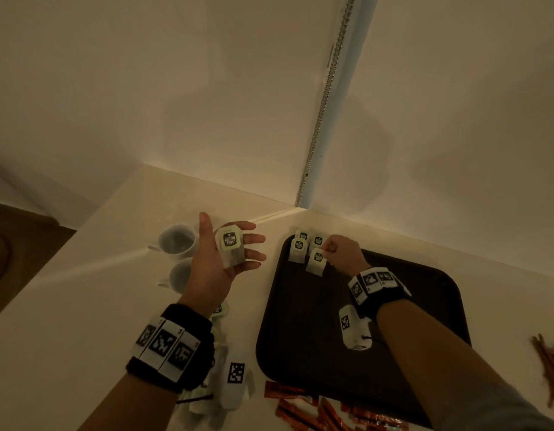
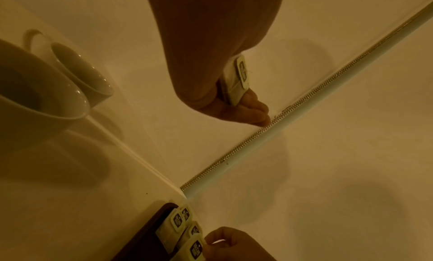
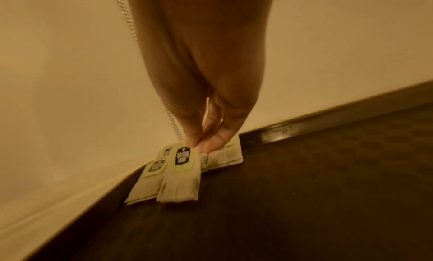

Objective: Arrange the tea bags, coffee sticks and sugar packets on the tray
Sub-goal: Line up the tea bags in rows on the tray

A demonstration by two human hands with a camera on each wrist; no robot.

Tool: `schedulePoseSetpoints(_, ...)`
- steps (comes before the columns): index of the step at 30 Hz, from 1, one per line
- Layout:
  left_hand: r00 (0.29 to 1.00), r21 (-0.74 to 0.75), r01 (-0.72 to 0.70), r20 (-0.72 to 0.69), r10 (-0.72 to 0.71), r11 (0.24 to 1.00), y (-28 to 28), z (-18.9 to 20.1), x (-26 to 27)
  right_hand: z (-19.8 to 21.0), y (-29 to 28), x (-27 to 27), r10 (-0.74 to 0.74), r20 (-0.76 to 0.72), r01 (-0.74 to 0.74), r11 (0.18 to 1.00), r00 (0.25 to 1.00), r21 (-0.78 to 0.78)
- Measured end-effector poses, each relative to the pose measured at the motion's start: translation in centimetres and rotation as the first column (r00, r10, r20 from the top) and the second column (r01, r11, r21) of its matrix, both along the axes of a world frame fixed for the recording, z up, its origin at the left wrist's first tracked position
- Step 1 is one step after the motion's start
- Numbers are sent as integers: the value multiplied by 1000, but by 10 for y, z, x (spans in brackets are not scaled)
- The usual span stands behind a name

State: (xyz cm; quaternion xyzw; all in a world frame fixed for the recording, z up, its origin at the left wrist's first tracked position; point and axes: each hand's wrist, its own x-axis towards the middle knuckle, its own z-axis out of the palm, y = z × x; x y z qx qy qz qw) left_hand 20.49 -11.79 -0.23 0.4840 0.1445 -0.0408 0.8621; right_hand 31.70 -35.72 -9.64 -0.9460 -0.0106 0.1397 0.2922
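My left hand [image 1: 211, 263] is held palm up left of the tray, fingers straight, with a tea bag [image 1: 233, 247] lying on them; the left wrist view shows this tea bag [image 2: 237, 80] edge-on across the fingers. A dark brown tray [image 1: 425, 293] lies on the counter. Several tea bags [image 1: 300, 247] sit in its far left corner. My right hand [image 1: 340, 252] pinches the top edge of the nearest tea bag [image 1: 316, 260] there. In the right wrist view, thumb and fingers [image 3: 211, 141] pinch that bag [image 3: 181, 174] beside its tag, its lower end on the tray [image 3: 304, 191].
Two white cups [image 1: 177, 242] [image 1: 180, 275] stand left of my left hand. More tea bags [image 1: 221, 314] lie under my left wrist. Red sticks [image 1: 300, 409] lie at the tray's front edge, brown sticks [image 1: 549, 368] at the far right. The walls and a bead chain [image 1: 325, 88] rise close behind.
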Motion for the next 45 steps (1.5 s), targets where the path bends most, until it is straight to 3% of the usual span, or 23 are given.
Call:
schedulePoseSetpoints(6, 1000, 17, -3, -15, 4, 1000, -2, -4, 1, -10, 5, 13, -73, 21, 72, 996, 997, 59)
schedulePoseSetpoints(13, 999, 28, 31, -28, -30, 999, -4, -7, 2, -21, 5, 25, -47, 50, 46, 999, 998, 3)
schedulePoseSetpoints(18, 995, 20, 98, -34, -98, 995, -6, -6, 4, 4, 10, 24, -32, 156, 27, 999, 987, 34)
schedulePoseSetpoints(20, 992, 11, 123, -30, -122, 992, -7, -5, 6, 38, 25, 13, 31, 223, -77, 977, 974, 200)
schedulePoseSetpoints(23, 989, 23, 149, -26, -149, 989, -13, 0, 11, 100, 56, -15, 267, 279, -359, 858, 923, 368)
schedulePoseSetpoints(26, 986, 32, 167, 16, -168, 985, -16, 7, 15, 138, 75, -32, 411, 372, -531, 785, 832, 319)
schedulePoseSetpoints(30, 974, 40, 207, 86, -210, 978, -19, 18, 16, 164, 82, -35, 492, 402, -606, 760, 772, 235)
schedulePoseSetpoints(33, 968, 75, 166, 176, -177, 983, -21, 22, 13, 183, 83, -37, 499, 393, -602, 773, 772, 201)
schedulePoseSetpoints(37, 942, 209, 38, 318, -105, 977, -20, 20, 8, 217, 81, -40, 497, 463, -578, 815, 734, 41)
schedulePoseSetpoints(45, 896, 249, 92, 401, -189, 964, -27, 30, 4, 246, 87, -51, 536, 456, -568, 819, 710, -78)
